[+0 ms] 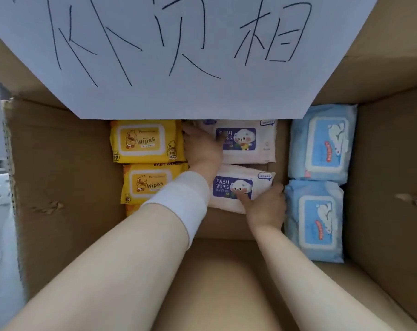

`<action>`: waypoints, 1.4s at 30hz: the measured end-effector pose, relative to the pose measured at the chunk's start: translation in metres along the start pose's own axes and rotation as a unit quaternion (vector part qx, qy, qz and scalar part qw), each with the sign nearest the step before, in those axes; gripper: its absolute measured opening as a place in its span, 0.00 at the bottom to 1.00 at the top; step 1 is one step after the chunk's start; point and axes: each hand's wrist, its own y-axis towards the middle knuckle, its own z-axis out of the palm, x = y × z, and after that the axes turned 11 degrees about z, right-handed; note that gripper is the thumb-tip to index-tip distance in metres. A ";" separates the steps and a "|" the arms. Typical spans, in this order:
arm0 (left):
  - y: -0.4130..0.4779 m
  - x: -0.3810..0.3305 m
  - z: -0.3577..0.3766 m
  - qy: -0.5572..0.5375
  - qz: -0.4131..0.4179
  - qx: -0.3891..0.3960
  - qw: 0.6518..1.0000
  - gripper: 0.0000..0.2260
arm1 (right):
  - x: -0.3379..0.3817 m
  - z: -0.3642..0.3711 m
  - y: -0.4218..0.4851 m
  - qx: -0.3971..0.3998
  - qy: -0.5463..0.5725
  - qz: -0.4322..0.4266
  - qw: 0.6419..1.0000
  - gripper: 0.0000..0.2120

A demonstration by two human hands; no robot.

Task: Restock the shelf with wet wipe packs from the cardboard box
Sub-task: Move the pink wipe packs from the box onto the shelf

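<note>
Forearms are reaching down into the cardboard box (64,187).
Right hand (266,206) is pinching the near white pack (233,172) by its right edge; left hand (202,149) is gripping the far white pack (262,144) near the back wall; one-edge holds are probably risking a slip.

A white paper sheet (178,96) bears three large handwritten Chinese characters, their tops cut off; the last looks like 相. The far yellow pack (145,140) and the near yellow pack (152,183) each read "wipes" on the lid and "80" at the lower left corner, and the near one also shows "BABY WIPE" along its far edge. The near white pack (231,187) reads "BABY WIPES" on a purple label. The far white pack (248,142) has the same words, half covered by the left hand (202,146). The red print on the two blue packs (322,144) is too small to read.
</note>
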 end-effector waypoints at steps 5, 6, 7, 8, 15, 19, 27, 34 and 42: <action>0.001 0.003 -0.015 -0.146 -0.037 0.112 0.982 0.26 | -0.010 -0.014 -0.002 0.158 0.065 0.036 0.985 0.24; -0.002 0.002 -0.019 -0.188 -0.053 0.137 0.971 0.24 | -0.012 -0.017 -0.003 0.178 0.080 0.041 0.980 0.22; -0.007 0.001 -0.022 -0.222 -0.060 0.151 0.961 0.23 | -0.014 -0.019 -0.005 0.189 0.080 0.039 0.978 0.21; -0.012 0.000 -0.025 -0.246 -0.059 0.155 0.955 0.22 | -0.015 -0.023 -0.008 0.191 0.074 0.033 0.978 0.21; -0.070 -0.003 -0.075 -0.321 -0.044 0.118 0.939 0.07 | -0.051 -0.074 -0.041 0.175 0.145 -0.008 0.974 0.16; -0.120 0.002 -0.130 -0.325 -0.055 0.080 0.941 0.13 | -0.067 -0.123 -0.086 0.178 0.164 -0.031 0.970 0.17; -0.262 0.010 -0.289 -0.417 -0.035 -0.074 0.905 0.17 | -0.082 -0.204 -0.204 0.197 0.104 -0.160 0.962 0.24; -0.434 0.055 -0.408 -0.485 0.045 -0.291 0.823 0.01 | -0.090 -0.229 -0.346 0.344 0.055 -0.289 0.892 0.16; -0.653 0.160 -0.520 -0.494 0.076 -0.486 0.716 0.03 | -0.126 -0.199 -0.537 0.475 -0.064 -0.419 0.771 0.50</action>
